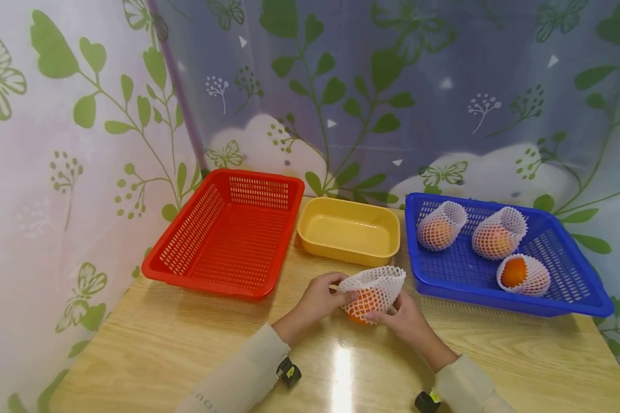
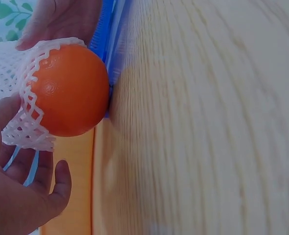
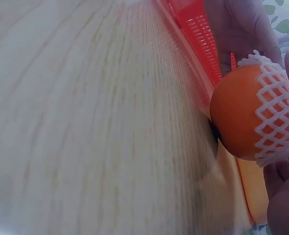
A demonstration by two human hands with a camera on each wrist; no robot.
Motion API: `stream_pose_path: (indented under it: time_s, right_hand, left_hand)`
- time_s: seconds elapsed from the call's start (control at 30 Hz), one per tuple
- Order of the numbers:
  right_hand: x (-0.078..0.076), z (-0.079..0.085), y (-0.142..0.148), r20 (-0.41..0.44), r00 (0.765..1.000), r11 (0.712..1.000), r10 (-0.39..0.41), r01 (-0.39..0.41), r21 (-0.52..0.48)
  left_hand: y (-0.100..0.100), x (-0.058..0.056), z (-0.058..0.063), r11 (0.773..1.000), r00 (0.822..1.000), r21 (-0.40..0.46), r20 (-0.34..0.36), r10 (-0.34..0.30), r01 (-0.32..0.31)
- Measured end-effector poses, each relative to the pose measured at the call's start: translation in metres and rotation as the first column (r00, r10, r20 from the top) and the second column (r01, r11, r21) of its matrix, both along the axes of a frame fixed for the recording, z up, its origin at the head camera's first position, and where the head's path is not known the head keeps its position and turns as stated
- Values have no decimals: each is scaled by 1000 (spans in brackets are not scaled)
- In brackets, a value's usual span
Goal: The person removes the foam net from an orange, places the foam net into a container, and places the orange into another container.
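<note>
Between the two hands, just above or on the table in front of the yellow tub, is an orange point(image 1: 363, 305) partly covered by a white foam net sleeve point(image 1: 382, 280). The left hand point(image 1: 317, 301) pinches the sleeve's left side, thumb on the near face. From the right, the right hand point(image 1: 407, 321) holds the sleeve and fruit, its thumb low on the net. In the left wrist view, the bare end of the orange point(image 2: 71, 93) sticks out of the net point(image 2: 29, 129). The right wrist view shows the net point(image 3: 278, 115) stretched around the other part.
A red basket point(image 1: 212, 281) stands at the left with nothing in it. Beside it is a yellow tub point(image 1: 348, 252). The blue basket point(image 1: 475, 295) at the right contains netted fruits, including an orange point(image 1: 514, 272). A patterned curtain point(image 1: 341, 115) hangs behind the wooden table point(image 1: 186, 344).
</note>
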State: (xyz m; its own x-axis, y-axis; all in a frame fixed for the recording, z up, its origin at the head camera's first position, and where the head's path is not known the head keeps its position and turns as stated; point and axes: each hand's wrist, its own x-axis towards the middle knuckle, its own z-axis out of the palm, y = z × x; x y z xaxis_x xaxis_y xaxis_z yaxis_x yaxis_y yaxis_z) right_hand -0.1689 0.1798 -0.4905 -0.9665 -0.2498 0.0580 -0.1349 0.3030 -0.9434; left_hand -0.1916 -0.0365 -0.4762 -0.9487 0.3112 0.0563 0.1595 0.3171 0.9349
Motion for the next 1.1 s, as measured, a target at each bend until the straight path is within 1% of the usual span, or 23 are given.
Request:
stream_pose_path:
  time_s: [0.1,0.23,0.4,0.47,0.57,0.63,0.7,0.8,0.87,0.97,1.1]
  right_hand:
    - [1,0,0,-17,1000,1000,11,-11,-8]
    - [1,1,-1,-41,999,1000,22,-22,14]
    - [1,2,-2,-58,998,1000,7,-6,25]
    - [1,3,-2,-72,997,1000,-6,7,11]
    - [0,5,-2,-103,994,999,-46,45,-17]
    - [-1,6,-2,-120,990,997,-70,64,-48]
    - [-2,8,-1,-141,986,995,-88,80,-61]
    - [-4,9,-1,-163,983,995,-87,78,-62]
    - [-4,8,0,-172,981,996,-87,81,-46]
    - [-4,8,0,-158,984,996,-80,74,-42]
    - [-4,7,1,-143,988,997,-63,57,-49]
  left_hand:
    - [-1,0,0,1000,1000,-4,1,-1,1]
    - [-1,0,-1,1000,1000,-12,18,-7,7]
    - [-2,-1,-3,1000,999,-13,48,-25,25]
    - [-3,-1,-6,998,997,-13,56,-53,54]
    - [-5,-1,-9,994,993,-26,56,-107,108]
    - [-5,-1,-9,990,990,-28,50,-134,135]
    - [-5,-1,-8,989,988,-28,46,-147,149]
    - [-4,-1,-7,988,987,-24,45,-152,153]
    - [-4,0,-6,988,987,-25,54,-152,153]
    - [-3,1,-5,988,987,-29,62,-147,149]
    - [-3,2,-4,989,986,-11,79,-144,145]
